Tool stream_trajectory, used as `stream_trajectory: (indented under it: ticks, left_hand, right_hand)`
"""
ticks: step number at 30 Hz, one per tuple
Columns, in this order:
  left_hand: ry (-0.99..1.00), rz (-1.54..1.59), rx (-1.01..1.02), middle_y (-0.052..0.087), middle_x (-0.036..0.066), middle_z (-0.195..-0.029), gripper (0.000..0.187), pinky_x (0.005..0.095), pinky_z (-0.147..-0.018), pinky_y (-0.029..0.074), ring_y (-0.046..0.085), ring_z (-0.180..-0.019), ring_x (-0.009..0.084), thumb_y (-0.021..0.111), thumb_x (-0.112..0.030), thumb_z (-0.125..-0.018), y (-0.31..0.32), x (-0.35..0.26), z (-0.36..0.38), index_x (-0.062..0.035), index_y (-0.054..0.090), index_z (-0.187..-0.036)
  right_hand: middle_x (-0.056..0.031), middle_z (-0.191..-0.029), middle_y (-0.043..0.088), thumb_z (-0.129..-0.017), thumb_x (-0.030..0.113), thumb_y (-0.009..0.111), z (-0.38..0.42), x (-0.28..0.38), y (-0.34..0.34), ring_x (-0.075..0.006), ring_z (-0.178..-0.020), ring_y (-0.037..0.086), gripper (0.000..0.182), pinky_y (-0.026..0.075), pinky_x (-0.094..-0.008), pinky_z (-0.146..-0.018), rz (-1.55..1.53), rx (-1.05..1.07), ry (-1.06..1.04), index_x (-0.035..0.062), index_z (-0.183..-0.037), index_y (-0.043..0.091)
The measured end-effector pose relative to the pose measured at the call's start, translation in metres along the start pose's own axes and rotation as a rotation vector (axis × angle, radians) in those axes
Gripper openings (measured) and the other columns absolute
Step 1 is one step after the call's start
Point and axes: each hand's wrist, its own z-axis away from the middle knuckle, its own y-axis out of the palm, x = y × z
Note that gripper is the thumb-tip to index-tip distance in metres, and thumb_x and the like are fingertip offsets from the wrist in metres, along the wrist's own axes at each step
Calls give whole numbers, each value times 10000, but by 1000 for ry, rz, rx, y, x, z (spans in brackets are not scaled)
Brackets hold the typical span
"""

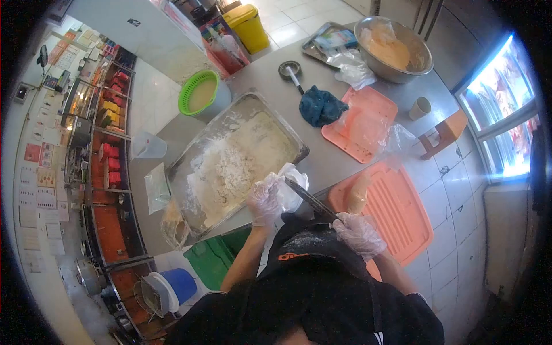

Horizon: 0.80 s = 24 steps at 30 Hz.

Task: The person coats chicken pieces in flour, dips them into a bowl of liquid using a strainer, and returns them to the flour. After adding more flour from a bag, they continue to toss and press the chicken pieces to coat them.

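Observation:
My left hand (264,201), in a clear plastic glove, is closed on a crumpled white cloth (292,192) at the tray's near edge. A long, dark, narrow tool, blade-like in shape (310,198), slants from the cloth down to my right hand (360,234). That hand, gloved too, has its fingers wrapped round the tool's lower end. Beyond my left hand lies a large metal tray (299,146) with a heap of white flour (227,164) spread in it. A pale, tapered, bag-like thing (358,195) rests just above my right hand on a pink lid (402,215).
Around the tray stand a green strainer over a tub (221,100), a clear jug (148,145) and a dark blue cloth (322,107). Farther right are a pink tray (359,144), a paper cup (420,108) and a steel bowl (422,69). A green bin (210,261) sits below left.

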Motion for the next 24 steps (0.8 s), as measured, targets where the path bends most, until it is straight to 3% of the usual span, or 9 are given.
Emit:
stream_trajectory:
  ticks: [5, 8, 12, 15, 18, 21, 24]
  left_hand:
    - [60, 123, 105, 738, 109, -941, 273, 411, -718, 554, 692, -783, 311, 724, -39, -881, -8, -24, -6, -106, 735, -1146]
    - [119, 17, 104, 755, 106, -1109, 276, 365, -868, 565, 725, -927, 273, 728, -8, -853, 7, -23, 25, -86, 744, -1117]
    - [-122, 73, -55, 738, 133, -1029, 185, 378, -815, 571, 717, -892, 284, 768, -90, -888, 11, -27, 27, -61, 699, -1058]
    - [-246, 81, -29, 719, 145, -1010, 190, 384, -797, 572, 714, -915, 329, 753, -66, -889, -2, -20, 18, -63, 692, -1069]
    - [-189, 230, -4, 717, 145, -1026, 187, 391, -790, 572, 710, -897, 333, 754, -73, -896, 0, -11, 18, -55, 681, -1067]
    - [134, 194, 41, 714, 143, -1012, 169, 405, -789, 574, 702, -859, 328, 741, -68, -909, -29, -61, -17, -69, 675, -1064]
    - [32, 368, 125, 701, 150, -998, 227, 376, -793, 571, 706, -906, 327, 745, -52, -899, -49, -69, -27, -67, 656, -1107]
  right_hand:
    - [-64, -747, 571, -1049, 330, 532, -12, -3, 12, -191, -731, 578, 315, 479, -384, -693, -113, -49, -7, 33, -968, 599]
    - [-40, -717, 560, -1046, 303, 536, -50, 17, 22, -174, -686, 560, 299, 472, -363, -658, -177, -192, -85, 29, -941, 591]
    - [-24, -702, 553, -1032, 247, 562, -98, 52, -12, -153, -670, 542, 244, 462, -346, -644, -729, -542, -164, 38, -908, 584]
    - [-109, -746, 619, -1039, 282, 538, -123, 23, -31, -270, -703, 616, 262, 490, -414, -675, -314, -564, -213, 35, -967, 589]
    - [-245, -842, 657, -1040, 351, 509, -129, -6, -12, -430, -817, 649, 346, 492, -507, -743, 264, -650, -167, 17, -1001, 593]
    - [-331, -943, 635, -1034, 383, 480, -184, -80, 7, -518, -929, 611, 394, 474, -566, -825, 384, -648, -230, 5, -1036, 590]
    - [-339, -975, 635, -1020, 370, 482, -178, -57, 9, -505, -966, 611, 376, 468, -578, -837, 476, -589, -303, 11, -1064, 584]
